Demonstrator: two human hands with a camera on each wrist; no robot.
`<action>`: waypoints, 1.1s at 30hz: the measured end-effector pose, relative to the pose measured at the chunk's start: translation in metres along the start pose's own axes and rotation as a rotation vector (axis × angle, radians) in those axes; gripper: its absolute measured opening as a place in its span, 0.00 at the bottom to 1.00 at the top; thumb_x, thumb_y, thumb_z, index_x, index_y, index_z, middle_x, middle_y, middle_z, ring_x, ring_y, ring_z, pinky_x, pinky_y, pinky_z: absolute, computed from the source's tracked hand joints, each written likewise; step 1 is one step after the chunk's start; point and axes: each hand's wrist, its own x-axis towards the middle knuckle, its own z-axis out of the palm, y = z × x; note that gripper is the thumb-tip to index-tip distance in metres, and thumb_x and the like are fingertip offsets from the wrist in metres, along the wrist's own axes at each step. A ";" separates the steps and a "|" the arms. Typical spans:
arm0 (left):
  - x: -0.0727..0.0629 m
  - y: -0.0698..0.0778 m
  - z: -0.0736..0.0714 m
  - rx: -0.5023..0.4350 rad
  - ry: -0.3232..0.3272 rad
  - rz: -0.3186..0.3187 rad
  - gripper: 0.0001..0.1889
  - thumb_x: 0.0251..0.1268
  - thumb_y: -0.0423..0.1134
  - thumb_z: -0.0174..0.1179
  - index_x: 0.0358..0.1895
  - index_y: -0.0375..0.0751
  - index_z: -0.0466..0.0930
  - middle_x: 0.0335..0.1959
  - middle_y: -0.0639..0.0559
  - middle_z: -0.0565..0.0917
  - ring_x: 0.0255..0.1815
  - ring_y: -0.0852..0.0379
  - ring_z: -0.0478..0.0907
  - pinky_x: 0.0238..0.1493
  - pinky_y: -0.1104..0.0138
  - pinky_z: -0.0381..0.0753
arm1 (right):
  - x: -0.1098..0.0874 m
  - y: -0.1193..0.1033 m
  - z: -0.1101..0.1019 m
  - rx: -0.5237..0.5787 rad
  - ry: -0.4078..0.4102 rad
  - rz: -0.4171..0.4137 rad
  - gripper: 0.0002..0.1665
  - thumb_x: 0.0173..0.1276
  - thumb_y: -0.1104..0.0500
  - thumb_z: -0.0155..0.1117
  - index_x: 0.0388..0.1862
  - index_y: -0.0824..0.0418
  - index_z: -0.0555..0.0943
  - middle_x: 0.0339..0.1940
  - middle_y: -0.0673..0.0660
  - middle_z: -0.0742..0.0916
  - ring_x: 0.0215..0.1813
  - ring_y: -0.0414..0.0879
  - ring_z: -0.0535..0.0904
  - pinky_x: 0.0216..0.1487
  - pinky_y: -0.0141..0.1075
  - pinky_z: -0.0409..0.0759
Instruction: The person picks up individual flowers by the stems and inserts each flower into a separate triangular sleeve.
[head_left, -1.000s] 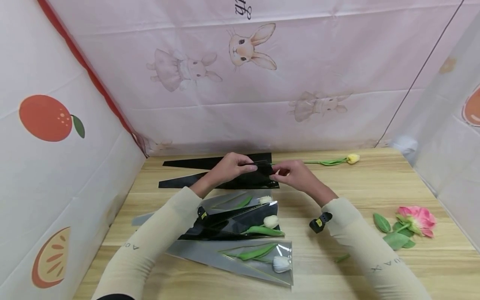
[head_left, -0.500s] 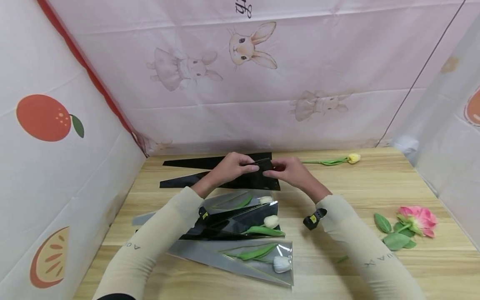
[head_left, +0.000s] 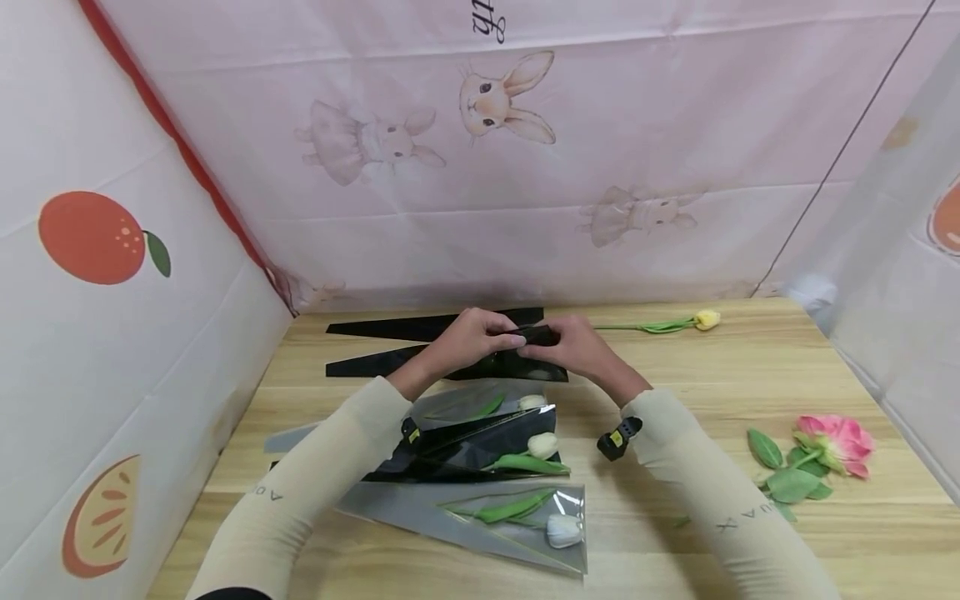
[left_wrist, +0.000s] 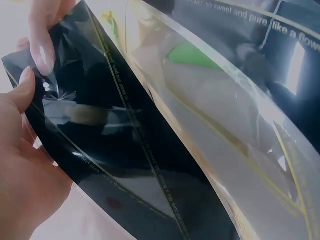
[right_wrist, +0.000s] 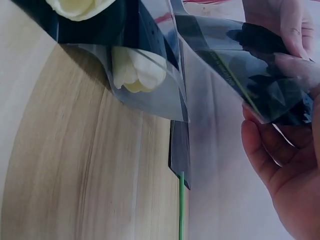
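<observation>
A black flower sleeve (head_left: 367,363) with a tapering tail lies at the back of the table, its wide end raised between my hands. My left hand (head_left: 468,340) pinches its upper edge with thumb and fingertips. Close beside it my right hand (head_left: 576,346) grips the mouth of the same sleeve, thumb near the left thumb. In the left wrist view the sleeve (left_wrist: 95,125) shows gold printed lines and a see-through front. Right behind the right hand a yellow tulip (head_left: 707,319) lies flat, its stem running left behind that hand.
Another black sleeve (head_left: 390,326) lies behind. Nearer me are grey and black sleeves holding white tulips: a grey one (head_left: 420,510) in front, a black one (head_left: 465,437) in the middle. A pink rose (head_left: 836,443) with green leaves lies at the right by my forearm.
My right hand has moved left, from beside the sleeve's mouth onto it, close to the left hand. The sleeve has shifted slightly right, and its mouth edge now lies between both hands.
</observation>
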 end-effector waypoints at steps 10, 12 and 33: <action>-0.005 0.008 0.005 0.067 0.019 0.052 0.07 0.71 0.48 0.67 0.45 0.54 0.91 0.42 0.58 0.92 0.41 0.63 0.86 0.45 0.65 0.85 | -0.001 -0.007 0.001 -0.044 -0.026 -0.002 0.18 0.68 0.50 0.75 0.53 0.58 0.90 0.47 0.57 0.93 0.43 0.47 0.89 0.48 0.45 0.86; -0.006 0.010 0.006 0.092 0.021 0.060 0.08 0.71 0.48 0.68 0.46 0.53 0.92 0.43 0.58 0.92 0.41 0.64 0.87 0.45 0.66 0.85 | -0.002 -0.008 0.001 -0.049 -0.029 -0.012 0.18 0.69 0.53 0.74 0.54 0.59 0.89 0.51 0.59 0.92 0.49 0.51 0.89 0.52 0.49 0.86; -0.015 0.012 0.007 0.232 -0.037 0.126 0.18 0.78 0.46 0.60 0.63 0.44 0.85 0.54 0.48 0.91 0.47 0.52 0.91 0.50 0.63 0.87 | -0.001 0.001 0.003 -0.083 0.018 -0.050 0.13 0.68 0.58 0.75 0.50 0.60 0.91 0.48 0.58 0.93 0.51 0.53 0.90 0.53 0.50 0.86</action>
